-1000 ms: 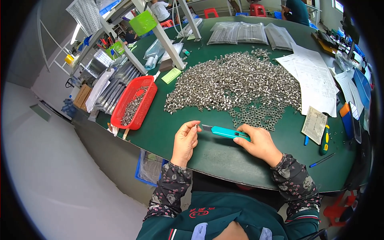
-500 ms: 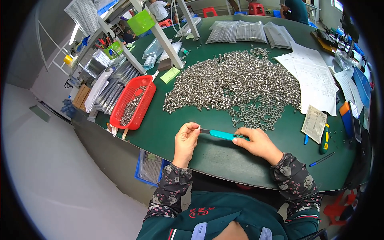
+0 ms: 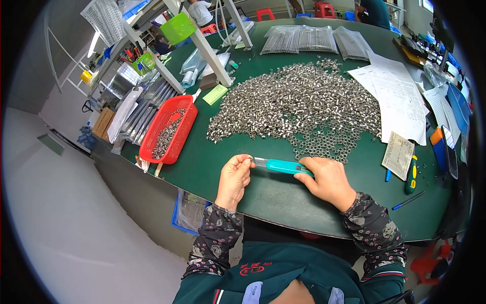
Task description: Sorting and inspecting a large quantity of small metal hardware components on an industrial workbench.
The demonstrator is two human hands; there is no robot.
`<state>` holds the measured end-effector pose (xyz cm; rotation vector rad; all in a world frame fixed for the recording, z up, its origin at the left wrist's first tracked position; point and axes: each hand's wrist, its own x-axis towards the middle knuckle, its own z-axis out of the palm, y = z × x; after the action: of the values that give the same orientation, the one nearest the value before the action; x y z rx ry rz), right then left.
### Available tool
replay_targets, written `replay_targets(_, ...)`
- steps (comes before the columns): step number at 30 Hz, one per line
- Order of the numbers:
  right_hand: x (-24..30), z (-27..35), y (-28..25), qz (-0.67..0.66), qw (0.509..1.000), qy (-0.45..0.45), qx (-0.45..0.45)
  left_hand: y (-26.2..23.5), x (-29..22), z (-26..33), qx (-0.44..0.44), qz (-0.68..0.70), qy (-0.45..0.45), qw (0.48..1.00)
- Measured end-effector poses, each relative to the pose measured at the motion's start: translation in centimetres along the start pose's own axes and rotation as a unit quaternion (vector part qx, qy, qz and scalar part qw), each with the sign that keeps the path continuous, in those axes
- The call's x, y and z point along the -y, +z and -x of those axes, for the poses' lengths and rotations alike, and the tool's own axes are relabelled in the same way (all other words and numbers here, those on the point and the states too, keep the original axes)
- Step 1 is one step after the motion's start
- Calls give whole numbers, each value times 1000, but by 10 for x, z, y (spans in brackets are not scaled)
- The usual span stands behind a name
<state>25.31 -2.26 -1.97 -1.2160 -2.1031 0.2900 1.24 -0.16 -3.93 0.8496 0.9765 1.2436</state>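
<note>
My right hand (image 3: pixel 328 180) grips a teal utility knife (image 3: pixel 283 166) by its rear end. Its blade (image 3: pixel 260 162) is out and points left, with the tip at the fingertips of my left hand (image 3: pixel 234 180). Thumb and forefinger of that hand are pinched on a tiny metal ring (image 3: pixel 250 159), mostly hidden by the fingers. Whether the blade touches the ring I cannot tell. Beyond both hands lies a wide heap of small metal rings (image 3: pixel 298 101), thinning at its near edge to a single layer of rings (image 3: pixel 324 144).
A red plastic basket (image 3: pixel 186 133) with some metal pieces stands at the left table edge. Right of the heap lie paper sheets (image 3: pixel 400 109), a tan card (image 3: pixel 398 156), a green-yellow handled tool (image 3: pixel 411 177) and a blue pen (image 3: pixel 408 201). Bagged tubes (image 3: pixel 316 40) lie at the back.
The knife has rolled so that its broad side and more of its blade show. My right hand has come over the handle more; my left hand has shifted slightly left.
</note>
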Motion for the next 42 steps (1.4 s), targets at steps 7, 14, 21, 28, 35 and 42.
replay_targets(7, -4, -1, -1, -54, 995, 47, 70, 2, 1, 2, 18, -23, 11, 1000)
replay_targets(14, 0, -1, -3, -7, 1000, -20, -20, -5, -4, 0, 49, -48, 8, 998)
replay_targets(21, -3, -2, -5, -34, 998, 18, 56, -8, -1, 0, 68, 39, -35, 996)
replay_targets(28, -5, -3, -6, -53, 996, 26, 68, -5, -3, 1, 79, 36, -29, 996)
replay_targets(35, -4, -4, -8, -38, 996, 33, 80, -5, 2, 1, 75, -16, -24, 997)
replay_targets(42, 0, -3, -10, 91, 990, -101, -41, -5, 2, -1, 74, 24, -40, 996)
